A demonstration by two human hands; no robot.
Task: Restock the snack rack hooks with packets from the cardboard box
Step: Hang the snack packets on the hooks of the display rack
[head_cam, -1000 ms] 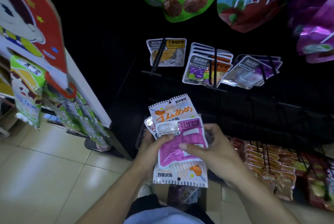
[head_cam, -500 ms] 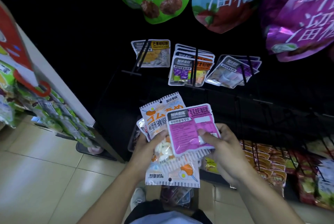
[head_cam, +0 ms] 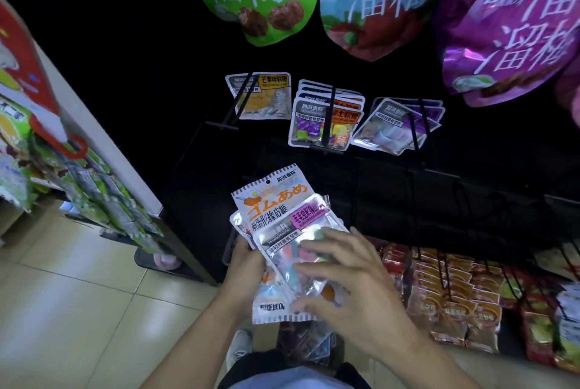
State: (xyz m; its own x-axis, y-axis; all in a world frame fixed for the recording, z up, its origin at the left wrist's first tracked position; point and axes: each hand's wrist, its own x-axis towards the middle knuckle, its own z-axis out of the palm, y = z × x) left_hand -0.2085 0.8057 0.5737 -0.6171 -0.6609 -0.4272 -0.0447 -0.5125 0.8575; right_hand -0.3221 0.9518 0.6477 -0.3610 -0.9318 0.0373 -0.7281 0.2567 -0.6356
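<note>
Fingers [head_cam: 317, 267] of the right hand [head_cam: 354, 291] spread across packets [head_cam: 282, 231] the left hand [head_cam: 244, 272] grips.

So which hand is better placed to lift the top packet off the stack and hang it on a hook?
The right hand: its fingers lie spread over the clear pink-labelled packet on top, nearer the black wire hooks. The left hand grips the stack from beneath.
</note>
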